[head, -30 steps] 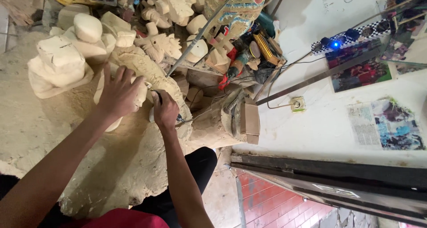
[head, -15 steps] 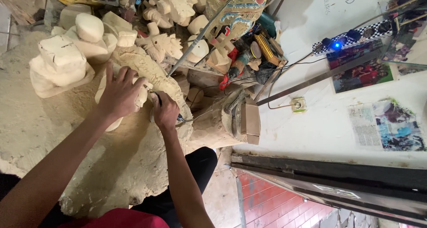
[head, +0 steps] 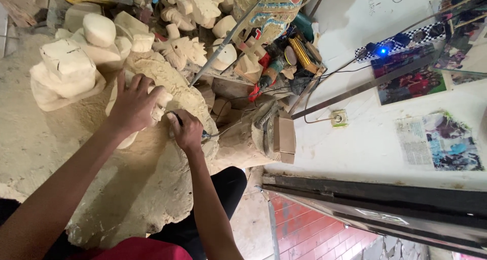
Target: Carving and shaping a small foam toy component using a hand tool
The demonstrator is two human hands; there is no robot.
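Pale carving (head: 152,100) was gripped by left hand (head: 133,105); right hand (head: 186,131) was clamped on dark tool (head: 177,119), w/ tip at carving. Hands just beside each other.

Pale cream carving (head: 152,100), red-handled pliers (head: 261,85), black-and-white checkered cloth (head: 406,37).

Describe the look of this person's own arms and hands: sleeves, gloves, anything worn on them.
Both arms are bare along all the length in view; no sleeve shows on either. The left hand and the right hand are gloveless, with no ring, watch or bracelet visible at the fingers or wrists. A red garment shows at the bottom edge, below the arms. No marks or bandages can be made out.
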